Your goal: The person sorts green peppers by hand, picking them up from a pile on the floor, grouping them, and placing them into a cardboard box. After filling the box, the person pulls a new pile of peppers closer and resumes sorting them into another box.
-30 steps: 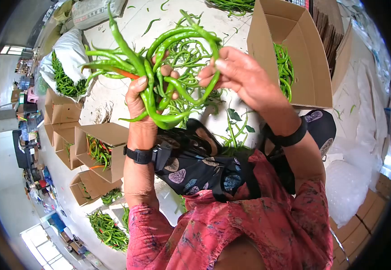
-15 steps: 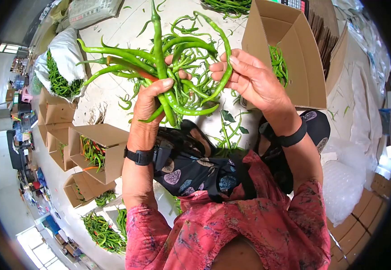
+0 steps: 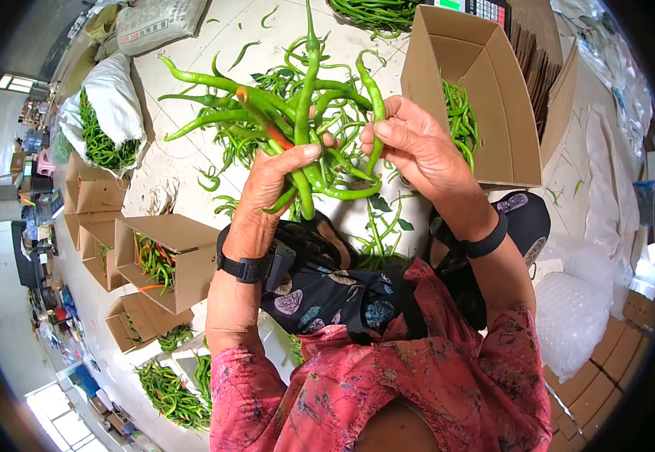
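Observation:
My left hand point(image 3: 286, 169) is closed round a bunch of long green chili peppers point(image 3: 307, 98), with a partly red chili pepper point(image 3: 267, 120) among them. Its thumb presses across the bunch. To the right, my right hand point(image 3: 418, 143) pinches a single curved green chili pepper point(image 3: 373, 90) between thumb and fingers, close beside the bunch. Underneath, a loose pile of chili peppers point(image 3: 237, 154) spreads over the floor, partly hidden by my hands and the bunch.
An open cardboard box point(image 3: 505, 113) with some green chilies stands at right. Another box point(image 3: 192, 260) with red and green chilies is at left. A white sack point(image 3: 120, 83) spills chilies. Bubble wrap point(image 3: 572, 316) lies at lower right, and chili sprigs point(image 3: 379, 237) lie between my feet.
My left hand has moved right and slightly down with the bunch, nearer my right hand. The single chili in my right hand now hangs straighter, and the hand has shifted slightly down.

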The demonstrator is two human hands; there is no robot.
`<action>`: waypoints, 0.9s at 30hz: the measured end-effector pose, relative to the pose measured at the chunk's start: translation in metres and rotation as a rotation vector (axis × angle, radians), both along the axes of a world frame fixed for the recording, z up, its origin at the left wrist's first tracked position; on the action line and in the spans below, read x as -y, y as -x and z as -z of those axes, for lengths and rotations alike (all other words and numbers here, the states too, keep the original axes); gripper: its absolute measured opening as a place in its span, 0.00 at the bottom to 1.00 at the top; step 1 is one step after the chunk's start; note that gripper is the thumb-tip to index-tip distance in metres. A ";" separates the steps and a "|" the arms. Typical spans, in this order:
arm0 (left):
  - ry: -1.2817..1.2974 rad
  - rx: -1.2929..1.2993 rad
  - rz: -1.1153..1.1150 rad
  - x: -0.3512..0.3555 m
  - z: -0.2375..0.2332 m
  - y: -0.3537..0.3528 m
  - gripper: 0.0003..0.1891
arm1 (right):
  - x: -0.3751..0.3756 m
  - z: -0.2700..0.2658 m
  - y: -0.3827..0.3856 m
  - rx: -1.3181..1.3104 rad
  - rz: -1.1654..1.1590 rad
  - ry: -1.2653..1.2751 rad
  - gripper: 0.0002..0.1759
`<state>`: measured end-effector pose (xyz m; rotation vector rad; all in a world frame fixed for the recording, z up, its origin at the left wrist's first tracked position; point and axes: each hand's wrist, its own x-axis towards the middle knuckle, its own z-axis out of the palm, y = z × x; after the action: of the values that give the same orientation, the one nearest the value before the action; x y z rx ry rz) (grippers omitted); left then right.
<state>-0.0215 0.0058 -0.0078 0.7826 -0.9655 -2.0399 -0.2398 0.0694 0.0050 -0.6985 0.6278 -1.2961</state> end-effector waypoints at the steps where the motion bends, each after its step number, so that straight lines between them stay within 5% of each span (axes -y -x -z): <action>1: -0.007 -0.001 -0.004 -0.001 0.000 0.001 0.37 | -0.007 -0.008 -0.001 -0.062 0.000 -0.008 0.13; 8: 0.038 -0.047 -0.043 0.006 0.005 -0.008 0.34 | -0.083 0.026 0.009 -0.617 -0.258 -0.121 0.14; 10: 0.082 -0.031 -0.020 0.007 0.008 -0.010 0.38 | -0.103 0.050 0.007 -1.304 -0.216 0.281 0.16; 14: 0.120 0.017 -0.018 0.002 0.003 -0.003 0.40 | -0.085 -0.008 -0.011 -1.104 0.014 0.009 0.13; 16: 0.129 0.020 0.004 0.004 0.007 0.000 0.40 | -0.056 -0.021 -0.019 -1.165 0.345 0.386 0.13; 18: 0.108 0.018 -0.024 0.001 0.004 0.004 0.37 | -0.016 -0.025 -0.039 -0.966 0.439 0.223 0.15; 21: 0.118 -0.022 0.021 -0.001 0.007 0.004 0.35 | 0.032 -0.020 -0.048 -1.090 0.442 0.296 0.19; 23: -0.030 -0.044 -0.005 0.001 0.012 0.001 0.32 | 0.047 -0.011 -0.051 -0.620 0.174 0.101 0.18; 25: -0.032 -0.104 -0.045 0.000 0.004 0.005 0.30 | 0.057 -0.007 -0.033 -0.422 -0.040 -0.050 0.15; 27: 0.020 -0.078 -0.079 0.016 0.022 -0.007 0.24 | 0.059 0.001 -0.014 -0.077 -0.069 -0.164 0.14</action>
<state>-0.0142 -0.0098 -0.0296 0.7143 -0.8963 -1.9750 -0.2262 0.0108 0.0036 -0.6314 0.7571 -1.1447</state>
